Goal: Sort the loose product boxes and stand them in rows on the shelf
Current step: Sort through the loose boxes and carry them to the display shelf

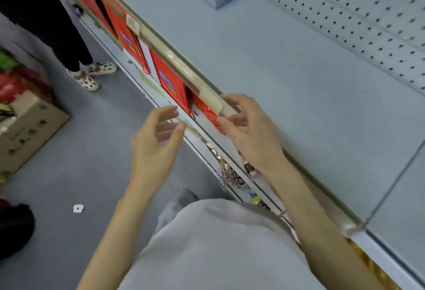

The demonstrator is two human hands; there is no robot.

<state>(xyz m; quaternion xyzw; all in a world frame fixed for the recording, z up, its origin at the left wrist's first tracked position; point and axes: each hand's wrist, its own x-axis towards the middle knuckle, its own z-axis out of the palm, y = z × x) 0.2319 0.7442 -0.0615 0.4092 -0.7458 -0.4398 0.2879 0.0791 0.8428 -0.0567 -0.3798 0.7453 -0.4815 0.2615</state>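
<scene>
Left hand point(156, 142), loosely curled and holding nothing, hovers beside the price rail point(174, 59). Right hand point(248, 133) touches a red box point(207, 112) beneath the rail; its grip cannot be told. Further red boxes point(170, 82) stand beneath the rail.

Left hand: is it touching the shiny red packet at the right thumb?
Apart. The head view shows the left hand open, with white shelf edge visible between its fingertips and the red packet.

Both forearms reach forward, left hand point(158, 144) and right hand point(251, 135) loose, fingers half-curled.
</scene>
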